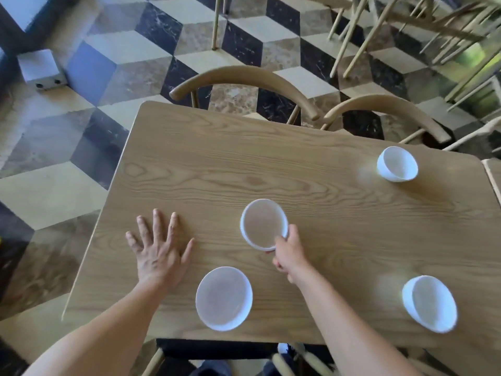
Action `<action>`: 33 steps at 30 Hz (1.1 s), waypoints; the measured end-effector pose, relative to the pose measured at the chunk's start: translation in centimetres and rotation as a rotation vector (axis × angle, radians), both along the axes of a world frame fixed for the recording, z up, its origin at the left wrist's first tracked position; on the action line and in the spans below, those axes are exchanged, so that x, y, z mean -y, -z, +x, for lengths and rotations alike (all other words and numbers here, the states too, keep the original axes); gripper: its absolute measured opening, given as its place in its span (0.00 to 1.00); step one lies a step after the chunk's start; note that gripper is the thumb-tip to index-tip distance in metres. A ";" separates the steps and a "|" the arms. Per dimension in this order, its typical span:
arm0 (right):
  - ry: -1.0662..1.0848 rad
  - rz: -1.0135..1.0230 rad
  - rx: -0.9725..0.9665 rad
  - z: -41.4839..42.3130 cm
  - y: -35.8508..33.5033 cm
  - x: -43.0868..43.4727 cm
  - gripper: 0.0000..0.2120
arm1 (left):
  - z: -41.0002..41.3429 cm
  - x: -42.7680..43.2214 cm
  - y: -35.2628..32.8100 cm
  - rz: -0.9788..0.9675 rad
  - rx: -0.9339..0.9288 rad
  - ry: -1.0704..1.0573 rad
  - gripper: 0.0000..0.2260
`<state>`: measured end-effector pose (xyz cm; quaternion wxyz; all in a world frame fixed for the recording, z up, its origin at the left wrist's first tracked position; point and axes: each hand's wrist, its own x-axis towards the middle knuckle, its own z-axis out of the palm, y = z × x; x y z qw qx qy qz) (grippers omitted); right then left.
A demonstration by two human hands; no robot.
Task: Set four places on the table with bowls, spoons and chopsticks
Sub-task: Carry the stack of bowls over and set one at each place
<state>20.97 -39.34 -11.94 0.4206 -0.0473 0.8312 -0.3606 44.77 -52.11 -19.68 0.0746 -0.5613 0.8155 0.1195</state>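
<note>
i am observing the bowl-laying step. the right hand point(288, 253) is pinching the near rim of the fourth bowl point(263, 224), mid-table point(217, 164); the left hand point(158, 246) is lying spread and flat, holding nothing. three bowls point(224, 298) are sitting placed. no spoons or chopsticks are showing. next, i judge, this bowl needs moving toward the far left seat.

Four white bowls point(264, 225). Worktop point(244, 164) light tan wood grain. Floor point(130, 50) cube-pattern tiles: cream, brown, black marble.
</note>
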 end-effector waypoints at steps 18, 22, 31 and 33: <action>0.003 -0.105 0.063 -4.8 0.4 18.5 0.02 | -0.3 0.6 -1.7 0.004 -0.134 -0.005 0.39; 0.066 -0.142 0.097 -6.6 0.2 22.1 0.04 | -0.5 0.8 -1.6 -0.011 -0.159 -0.023 0.41; 0.128 -0.105 0.180 -6.0 0.2 21.7 0.11 | -0.3 0.5 -1.2 -0.028 -0.172 -0.029 0.40; 0.122 -0.088 0.203 -5.4 -0.1 20.1 0.09 | -0.2 0.4 -1.2 -0.031 -0.169 -0.022 0.39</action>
